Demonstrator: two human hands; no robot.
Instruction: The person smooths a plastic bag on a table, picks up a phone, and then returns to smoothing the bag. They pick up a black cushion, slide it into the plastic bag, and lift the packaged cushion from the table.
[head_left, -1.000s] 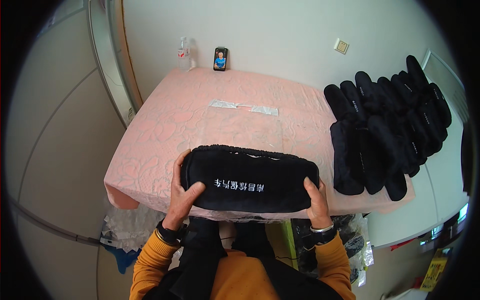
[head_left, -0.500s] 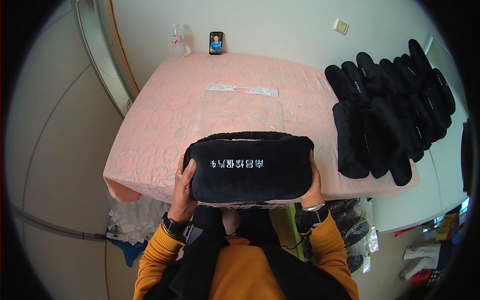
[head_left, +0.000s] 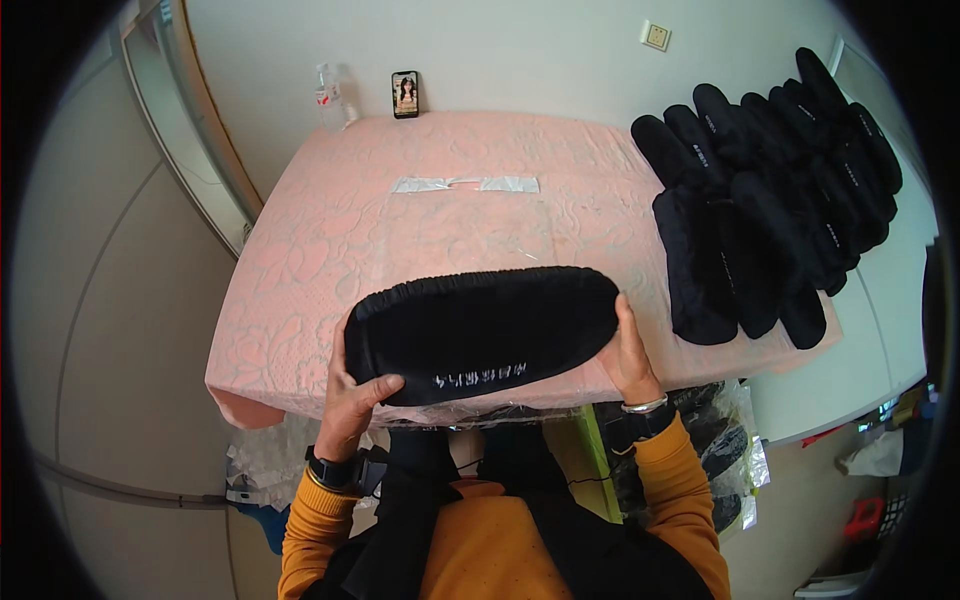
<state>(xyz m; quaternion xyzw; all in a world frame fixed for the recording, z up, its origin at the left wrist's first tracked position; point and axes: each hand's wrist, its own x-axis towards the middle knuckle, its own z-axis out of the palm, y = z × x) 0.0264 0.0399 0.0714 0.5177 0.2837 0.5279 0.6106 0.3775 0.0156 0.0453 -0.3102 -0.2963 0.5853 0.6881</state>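
Note:
Between my two hands, above the near edge of the table, is a black plush pillow (head_left: pixel 480 325) with a gathered elastic band along its far side and white lettering low on its near side. My left hand (head_left: pixel 352 400) grips its left end, the thumb lying over the near corner. At the other end my right hand (head_left: pixel 630 358) presses with its thumb up and its fingers partly hidden behind the pillow. Just beyond it, a clear plastic bag (head_left: pixel 465 235) with a white top strip lies flat on the pink patterned tablecloth (head_left: pixel 290 270).
A heap of similar black pillows (head_left: pixel 760 230) covers the table's right side. At the back stand a clear bottle (head_left: pixel 328 98) and a phone (head_left: pixel 405 95) leaning on the wall. Plastic-wrapped dark items (head_left: pixel 725 450) lie under the table at right, beside clear plastic bags (head_left: pixel 270 465) at left.
The pillow has tilted so its elastic-banded side shows more and the lettering has turned down toward me. Its left end has dropped slightly. My left thumb has moved onto the near corner.

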